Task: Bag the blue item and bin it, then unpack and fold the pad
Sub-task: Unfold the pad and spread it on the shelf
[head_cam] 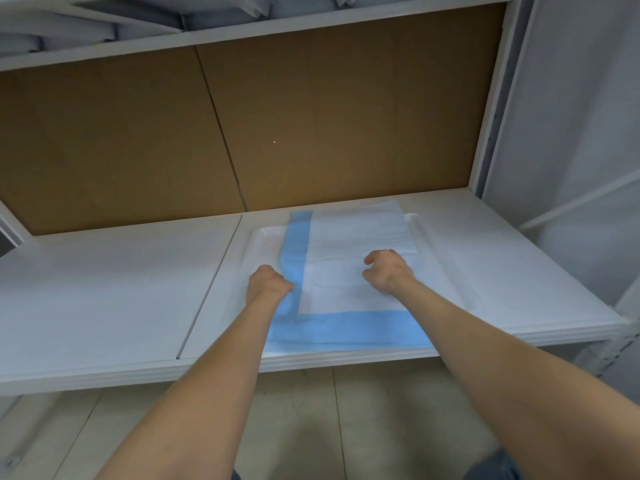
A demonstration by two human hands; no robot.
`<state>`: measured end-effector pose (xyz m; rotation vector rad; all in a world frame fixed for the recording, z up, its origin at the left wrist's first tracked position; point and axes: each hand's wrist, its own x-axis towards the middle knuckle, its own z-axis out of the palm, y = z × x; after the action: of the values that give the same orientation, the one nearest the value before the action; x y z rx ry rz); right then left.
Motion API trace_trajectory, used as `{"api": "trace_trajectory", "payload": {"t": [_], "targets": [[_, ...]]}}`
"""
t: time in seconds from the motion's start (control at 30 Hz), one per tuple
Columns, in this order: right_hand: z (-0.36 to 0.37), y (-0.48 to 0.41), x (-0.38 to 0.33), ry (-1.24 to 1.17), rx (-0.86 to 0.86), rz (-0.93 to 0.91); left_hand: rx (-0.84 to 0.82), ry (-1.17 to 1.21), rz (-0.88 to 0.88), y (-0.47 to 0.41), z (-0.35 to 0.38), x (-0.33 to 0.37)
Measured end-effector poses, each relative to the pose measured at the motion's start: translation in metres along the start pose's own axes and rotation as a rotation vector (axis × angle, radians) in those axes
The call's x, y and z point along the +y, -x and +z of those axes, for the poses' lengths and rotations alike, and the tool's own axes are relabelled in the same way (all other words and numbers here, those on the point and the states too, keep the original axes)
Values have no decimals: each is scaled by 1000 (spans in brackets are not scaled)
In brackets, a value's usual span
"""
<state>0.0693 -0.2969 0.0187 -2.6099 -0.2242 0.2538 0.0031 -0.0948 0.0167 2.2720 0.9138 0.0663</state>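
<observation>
The bagging and binning look finished, as no bag, bin or separate blue item shows; the pad (349, 271) is already unpacked and lies spread on the white shelf (114, 289), over a clear wrapper (433, 244), so the folding seems under way. The left hand (268, 284) is curled shut, its fingers (285, 285) pinching the blue border at the pad's nine o'clock edge. The right hand (388, 270) rests on the white centre toward three o'clock, fingers bent and loosely closed; whether they grip anything I cannot tell.
</observation>
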Motion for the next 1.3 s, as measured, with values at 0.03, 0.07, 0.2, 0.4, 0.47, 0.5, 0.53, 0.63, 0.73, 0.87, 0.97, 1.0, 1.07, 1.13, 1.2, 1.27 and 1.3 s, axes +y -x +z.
{"api": "trace_trajectory", "payload": {"t": [0.03, 0.07, 0.2, 0.4, 0.47, 0.5, 0.53, 0.63, 0.73, 0.87, 0.97, 1.0, 1.07, 1.13, 1.2, 1.27, 1.3], "targets": [[1, -1, 0, -9, -17, 6, 13, 8, 6, -2, 1, -1], [3, -2, 0, -14, -32, 12, 34, 7, 25, -1, 2, -1], [6, -1, 2, 3, -59, 37, 162, -106, 107, 3, 6, 2], [6, -2, 2, -41, -58, 59, 236, -201, 203, 10, 13, 13], [6, -3, 2, -81, -47, 66, 204, -175, 223, 13, 14, 18], [6, -4, 1, -121, -41, 72, 177, -152, 235, 14, 15, 20], [6, -4, 0, -177, -39, 80, 151, -133, 247, 15, 17, 21], [9, -6, -7, -373, -63, 90, 100, -111, 263, 18, 22, 25], [15, -6, -17, -582, -123, 106, 64, -93, 266, 17, 26, 28], [24, -8, -32, -771, -203, 123, 5, -89, 291, 16, 27, 29], [30, -10, -46, -807, -233, 149, -50, -73, 303, 13, 26, 30], [32, -11, -49, -810, -237, 163, -68, -63, 301, 12, 26, 30], [37, -14, -55, -815, -231, 192, -102, -44, 291, 9, 25, 29], [39, -15, -56, -818, -221, 221, -125, -21, 289, 5, 26, 27], [41, -17, -56, -812, -216, 252, -158, 11, 284, 1, 26, 24], [41, -19, -55, -811, -208, 277, -172, 63, 261, -2, 26, 24], [41, -19, -55, -816, -204, 287, -159, 107, 238, -4, 25, 24]]}}
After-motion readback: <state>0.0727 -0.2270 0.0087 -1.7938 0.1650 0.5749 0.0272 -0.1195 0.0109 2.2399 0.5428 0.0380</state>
